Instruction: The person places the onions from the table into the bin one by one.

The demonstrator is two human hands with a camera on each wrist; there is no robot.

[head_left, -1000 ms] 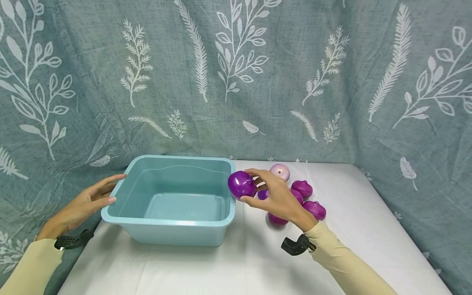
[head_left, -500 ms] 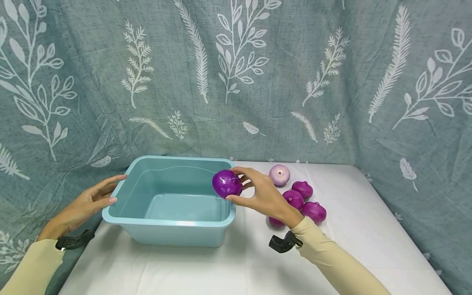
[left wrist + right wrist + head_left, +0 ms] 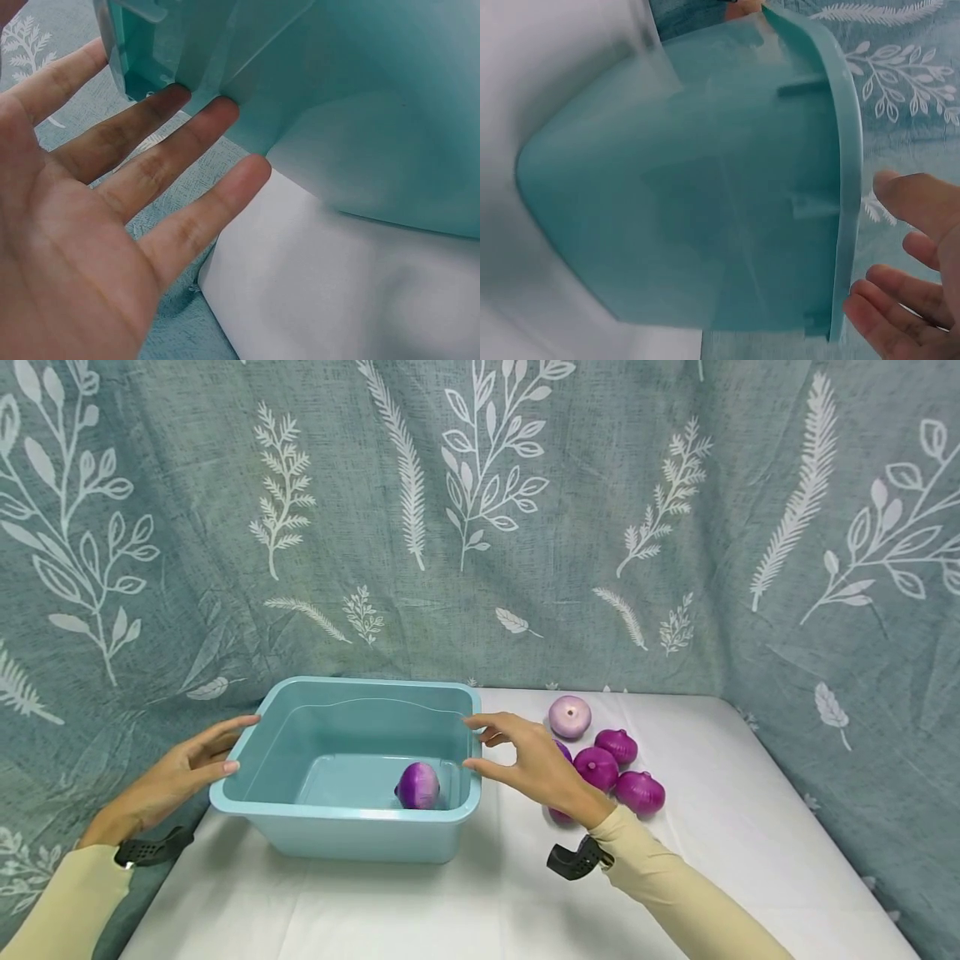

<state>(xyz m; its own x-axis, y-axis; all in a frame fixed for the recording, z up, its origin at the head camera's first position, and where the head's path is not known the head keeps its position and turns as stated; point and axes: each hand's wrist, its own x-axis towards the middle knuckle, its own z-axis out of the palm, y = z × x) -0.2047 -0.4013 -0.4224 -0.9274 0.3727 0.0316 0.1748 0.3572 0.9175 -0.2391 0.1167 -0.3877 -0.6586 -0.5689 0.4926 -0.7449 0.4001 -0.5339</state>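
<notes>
A light blue plastic tub (image 3: 337, 837) stands on the white cloth. One purple onion (image 3: 417, 786) lies on its floor, near the front right. My left hand (image 3: 168, 781) touches the tub's left rim with extended fingers; in the left wrist view, the fingertips (image 3: 251, 176) rest against the outer wall. At the right rim is my right hand (image 3: 528, 764), holding nothing, thumb and fingers apart. The right wrist view has that hand (image 3: 922, 277) beside the rim (image 3: 847, 165); whether it touches the rim I cannot tell.
Right of the tub several onions lie clustered: a pale one (image 3: 570, 717) at the back and purple ones, such as this front onion (image 3: 640, 792). My right hand partly covers some. A patterned blue-green curtain (image 3: 480, 635) hangs behind the white-covered table (image 3: 750, 827).
My right hand carried the purple onion left over the tub's right rim and let go of it; the onion now lies inside. My left hand stayed at the left rim.
</notes>
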